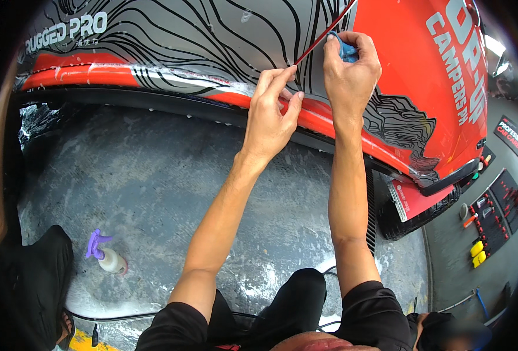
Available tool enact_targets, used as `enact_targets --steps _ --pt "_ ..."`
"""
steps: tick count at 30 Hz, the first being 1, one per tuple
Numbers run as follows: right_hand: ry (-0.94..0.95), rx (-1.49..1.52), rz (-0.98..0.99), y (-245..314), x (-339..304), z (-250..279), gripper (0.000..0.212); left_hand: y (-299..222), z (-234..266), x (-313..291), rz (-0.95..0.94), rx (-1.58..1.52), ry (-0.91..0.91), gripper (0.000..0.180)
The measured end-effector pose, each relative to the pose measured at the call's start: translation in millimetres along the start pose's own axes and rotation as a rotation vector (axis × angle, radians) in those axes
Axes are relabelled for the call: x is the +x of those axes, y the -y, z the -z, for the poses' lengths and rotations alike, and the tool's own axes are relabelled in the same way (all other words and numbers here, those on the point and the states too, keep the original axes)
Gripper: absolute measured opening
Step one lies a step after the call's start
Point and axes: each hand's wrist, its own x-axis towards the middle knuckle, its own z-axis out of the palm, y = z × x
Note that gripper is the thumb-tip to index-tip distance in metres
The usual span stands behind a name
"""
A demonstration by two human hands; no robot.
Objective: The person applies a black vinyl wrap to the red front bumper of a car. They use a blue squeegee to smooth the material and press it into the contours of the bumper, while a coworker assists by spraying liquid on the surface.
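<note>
A car side (224,41) in grey with black wavy lines and red panels fills the top of the head view. My left hand (270,114) is at its lower part, fingers bent and thumb apart, with nothing seen between them. Its fingertips are by the lower end of a thin red door edge (323,36) that slants up to the right. Just right of that edge, my right hand (354,73) pinches a small crumpled blue cloth (347,51) against or close to the panel. Whitish foam (194,79) streaks the bottom of the door.
A spray bottle (112,261) with a purple trigger stands on the wet grey floor (148,193). Another person's dark-clad leg (48,281) is at left. A wheel (411,219) and a wall tool board (498,207) are at right. A black hose (124,317) crosses the floor near me.
</note>
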Motion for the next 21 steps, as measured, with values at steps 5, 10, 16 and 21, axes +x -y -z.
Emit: enact_targets --steps 5,10,16,21 --pt "0.014 -0.014 -0.03 2.0 2.1 2.5 0.014 1.2 -0.2 2.0 -0.005 -0.017 -0.002 0.046" --pt "0.02 -0.023 -0.049 8.1 4.8 2.4 0.015 0.5 0.0 0.8 0.0 -0.027 -0.001 0.045" --pt "0.012 -0.046 -0.053 11.2 9.0 2.5 0.017 -1.0 0.8 -0.2 0.015 -0.042 0.004 0.046" --pt "0.025 -0.031 -0.078 8.8 0.3 5.1 0.018 0.3 5.8 1.9 0.009 -0.033 0.018 0.046"
